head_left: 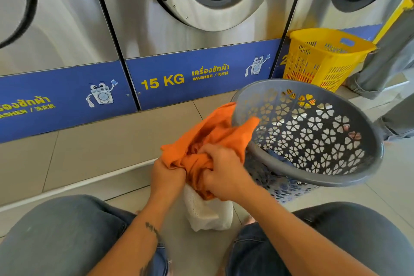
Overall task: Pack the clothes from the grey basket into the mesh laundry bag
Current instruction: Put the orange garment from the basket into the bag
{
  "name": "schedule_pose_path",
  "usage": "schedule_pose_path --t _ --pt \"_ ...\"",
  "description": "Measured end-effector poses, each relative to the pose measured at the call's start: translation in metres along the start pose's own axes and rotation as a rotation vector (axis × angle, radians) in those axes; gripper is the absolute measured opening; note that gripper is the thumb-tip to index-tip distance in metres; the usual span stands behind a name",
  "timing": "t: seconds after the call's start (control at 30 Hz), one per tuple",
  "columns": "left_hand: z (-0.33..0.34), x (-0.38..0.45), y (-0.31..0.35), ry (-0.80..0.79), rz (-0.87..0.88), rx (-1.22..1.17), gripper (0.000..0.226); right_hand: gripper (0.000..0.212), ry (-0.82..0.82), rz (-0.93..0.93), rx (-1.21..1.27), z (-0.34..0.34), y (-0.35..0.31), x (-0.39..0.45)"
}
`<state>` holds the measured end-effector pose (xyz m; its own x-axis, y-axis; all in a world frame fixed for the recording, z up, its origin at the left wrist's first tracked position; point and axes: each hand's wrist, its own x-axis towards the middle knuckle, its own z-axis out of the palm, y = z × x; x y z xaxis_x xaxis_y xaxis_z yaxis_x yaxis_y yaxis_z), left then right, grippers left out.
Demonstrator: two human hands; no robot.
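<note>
Head: orange garment (pixel 215 134) partway in mesh bag (pixel 208 213), both hands.

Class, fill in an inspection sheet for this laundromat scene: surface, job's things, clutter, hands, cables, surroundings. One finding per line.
Surface: beige tiled floor, the person crouched over it.
Job's things: orange garment trailing over the rim of the tilted grey basket, its lower end bunched at the mouth of the white mesh laundry bag; dark clothes remain in the basket.
Clutter: yellow basket behind the grey one.
Hands: left hand grips the garment at the bag's mouth; right hand grips the garment.
Cables: nothing seen.
Surroundings: steel washers with blue "15 KG" panels; another person's legs at right.
</note>
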<state>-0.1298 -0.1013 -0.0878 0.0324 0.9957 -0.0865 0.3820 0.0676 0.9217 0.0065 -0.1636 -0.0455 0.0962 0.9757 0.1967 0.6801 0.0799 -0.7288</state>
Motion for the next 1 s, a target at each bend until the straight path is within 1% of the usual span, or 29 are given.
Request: schedule_pose_path --t 0.07,0.13,0.17,0.23,0.27,0.3,0.37,0.4,0.43,0.5,0.53,0.57,0.6,0.63,0.67,0.7,0.73,0.77,0.8,0.83,0.9,0.97,1.0 --pt "-0.007 0.001 -0.004 0.025 0.016 0.035 0.018 0.033 -0.158 0.164 0.124 0.023 0.019 0.0" --pt "-0.014 0.002 -0.007 0.022 0.029 0.058 0.023 0.037 -0.329 0.302 0.15 0.04 0.041 0.0" --pt "-0.017 0.003 -0.01 0.021 0.031 0.066 0.024 0.043 -0.371 0.342 0.171 0.048 0.049 -0.001" --pt "-0.021 0.004 -0.015 0.025 0.032 0.065 0.025 0.057 -0.357 0.334 0.212 0.066 0.054 -0.002" --pt "-0.024 0.004 -0.018 0.027 0.029 0.059 0.025 0.061 -0.322 0.275 0.189 0.077 0.054 -0.001" --pt "-0.027 0.005 -0.02 0.026 0.023 0.048 0.025 0.059 -0.292 0.193 0.128 0.088 0.055 -0.001" --pt "-0.033 0.006 -0.023 0.022 0.001 0.015 0.026 0.046 -0.272 0.066 -0.074 0.105 0.061 -0.002" --pt "-0.036 0.006 -0.025 0.018 -0.002 -0.005 0.026 0.042 -0.316 0.052 -0.21 0.11 0.066 -0.003" --pt "-0.036 0.006 -0.026 0.008 0.006 -0.017 0.027 0.043 -0.397 0.065 -0.356 0.114 0.07 -0.003" --pt "-0.034 0.005 -0.028 -0.045 0.033 0.011 0.029 0.051 -0.611 0.17 -0.567 0.119 0.078 -0.005" --pt "-0.032 0.003 -0.029 -0.081 0.046 0.045 0.029 0.051 -0.696 0.231 -0.585 0.118 0.078 -0.003" --pt "-0.03 0.003 -0.03 -0.111 0.06 0.084 0.03 0.048 -0.75 0.271 -0.542 0.116 0.076 0.001" --pt "-0.029 0.004 -0.032 -0.123 0.072 0.114 0.029 0.045 -0.772 0.285 -0.444 0.112 0.074 0.005" --pt "-0.029 0.006 -0.033 -0.116 0.08 0.122 0.029 0.042 -0.759 0.275 -0.325 0.105 0.072 0.01" --pt "-0.031 0.008 -0.035 -0.1 0.082 0.11 0.028 0.039 -0.695 0.26 -0.219 0.096 0.07 0.014" --pt "-0.032 0.011 -0.037 -0.083 0.078 0.091 0.027 0.038 -0.585 0.251 -0.139 0.085 0.069 0.017" --pt "-0.032 0.013 -0.039 -0.068 0.064 0.073 0.025 0.038 -0.446 0.236 -0.11 0.075 0.07 0.019" --pt "-0.032 0.016 -0.041 -0.057 0.046 0.067 0.024 0.039 -0.317 0.207 -0.148 0.067 0.072 0.019" --pt "-0.031 0.016 -0.042 -0.05 0.027 0.075 0.022 0.041 -0.245 0.18 -0.24 0.062 0.075 0.018" --pt "-0.029 0.016 -0.043 -0.048 0.012 0.089 0.021 0.048 -0.245 0.193 -0.336 0.058 0.076 0.015" --pt "-0.026 0.016 -0.044 -0.044 0.002 0.103 0.023 0.058 -0.383 0.343 -0.428 0.06 0.077 0.007" --pt "-0.024 0.016 -0.045 -0.034 0.002 0.105 0.026 0.055 -0.5 0.47 -0.386 0.072 0.078 -0.007" --pt "-0.024 0.017 -0.045 -0.033 0.008 0.111 0.027 0.054 -0.517 0.481 -0.363 0.079 0.078 -0.014"
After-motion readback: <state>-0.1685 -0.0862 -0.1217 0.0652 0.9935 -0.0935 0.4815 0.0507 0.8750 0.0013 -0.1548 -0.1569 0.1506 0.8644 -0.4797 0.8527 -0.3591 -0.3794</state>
